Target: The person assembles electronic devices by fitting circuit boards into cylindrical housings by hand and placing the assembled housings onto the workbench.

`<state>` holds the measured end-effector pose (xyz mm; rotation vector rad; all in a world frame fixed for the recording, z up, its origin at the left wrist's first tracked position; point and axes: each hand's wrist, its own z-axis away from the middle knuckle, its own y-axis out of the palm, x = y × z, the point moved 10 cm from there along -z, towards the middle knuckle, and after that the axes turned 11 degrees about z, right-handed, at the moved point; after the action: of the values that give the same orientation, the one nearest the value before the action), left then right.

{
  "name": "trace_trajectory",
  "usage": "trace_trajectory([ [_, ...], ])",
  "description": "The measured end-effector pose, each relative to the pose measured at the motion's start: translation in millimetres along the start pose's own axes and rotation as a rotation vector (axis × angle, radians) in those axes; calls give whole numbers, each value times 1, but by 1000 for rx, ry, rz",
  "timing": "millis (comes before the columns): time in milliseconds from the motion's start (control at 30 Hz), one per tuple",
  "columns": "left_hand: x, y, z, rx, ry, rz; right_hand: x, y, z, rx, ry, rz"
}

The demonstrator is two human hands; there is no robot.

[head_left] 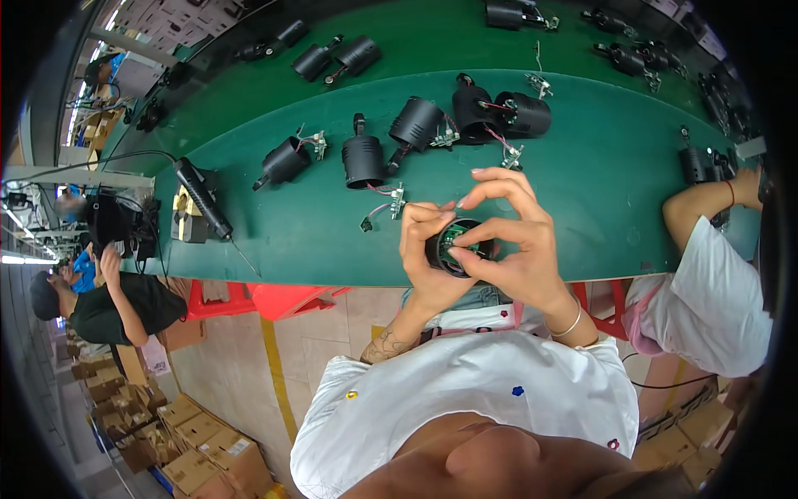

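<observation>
— Green worktop [316, 241], near edge bordering the person's lap. Position of the workpiece?

— Black housing [433, 250], a short cylinder, held at that near edge, between the two hands. Circuit board [453, 236], green, visible inside its mouth.

— State of the fingers?

— Left hand [434, 288]: closed around the housing's left and near sides, gripping it. Right hand [525, 254]: thumb and index tips inside the mouth, over the board; whether they pinch it, cannot tell. Its other fingers are spread, loosely bent, beyond the rim.

— Orientation?

— Open end faces up toward the head camera; long axis runs roughly along the line of sight. Closed end hidden.

— Obstructions, surroundings?

— Right thumb and index mask part of the mouth. Just past the left fingertips: a wired loose board [397, 200], its leads running to an upright housing [363, 160]. More black housings farther out, one lying tilted [284, 160] to the left. Farther left, a corded tool [202, 198] with a thin shaft, leaning by a yellow-and-black block [189, 219]. Far right: a co-worker's forearm [700, 202] across the worktop.
</observation>
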<state>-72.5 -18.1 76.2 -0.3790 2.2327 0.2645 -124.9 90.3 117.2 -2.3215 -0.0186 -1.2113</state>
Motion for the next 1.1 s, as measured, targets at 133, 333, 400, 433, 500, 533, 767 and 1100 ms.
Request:
trace_trajectory([
  [133, 3, 1, 3, -5, -9, 27, -1, 2, 6, -26, 33, -6],
  [333, 1, 2, 4, -35, -18, 37, 5, 0, 8, -47, 58, -15],
  [400, -1, 1, 6, -38, 18, 55, 9, -1, 11, -73, 53, -19],
  [433, -2, 1, 7, -39, 36, 63, 10, -2, 11, -86, 50, -20],
  [500, -3, 1, 8, -40, 54, 73, 12, -2, 12, -101, 48, -22],
  [533, -3, 0, 7, -44, 60, 61, 11, 0, 12, -98, 55, -21],
  [767, -8, -2, 3, -29, 108, 1, 16, -3, 11, -65, 55, 46],
  [1100, -7, -2, 8, -11, 177, 1, 26, -5, 17, -75, 48, 105],
])
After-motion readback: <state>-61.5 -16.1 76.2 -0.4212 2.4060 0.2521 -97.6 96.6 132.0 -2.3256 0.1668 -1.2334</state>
